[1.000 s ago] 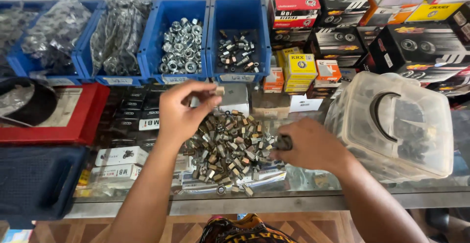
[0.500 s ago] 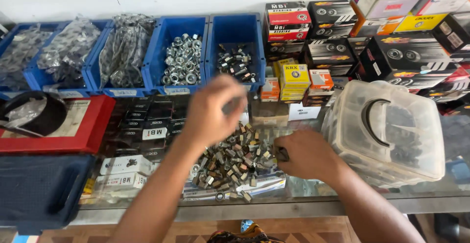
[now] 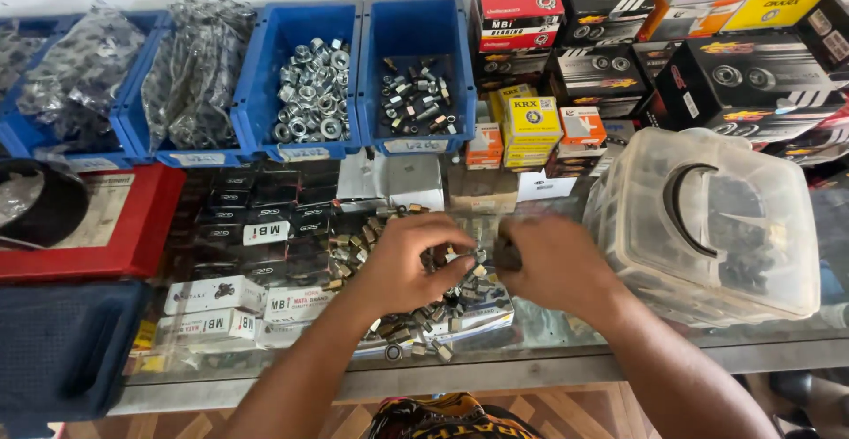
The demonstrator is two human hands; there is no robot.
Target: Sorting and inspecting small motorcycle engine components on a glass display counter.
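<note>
Left hand: [image 3: 409,262] fingers curled down into the pile of small metal parts [image 3: 433,311], pinching some.
Right hand: [image 3: 553,267] closed around a small dark part [image 3: 505,254], just right of the left hand.
Pile: directly beneath both hands, on the glass counter [image 3: 566,333].

Bright, even light from above; soft shadows only; pale glare on the glass countertop [image 3: 566,337] at lower right and on the clear plastic tub [image 3: 707,227]; edges bow slightly; focus sharp throughout.

both hands [image 3: 416,262] [image 3: 553,267] low, close together — fingers curled, palms down.
</note>
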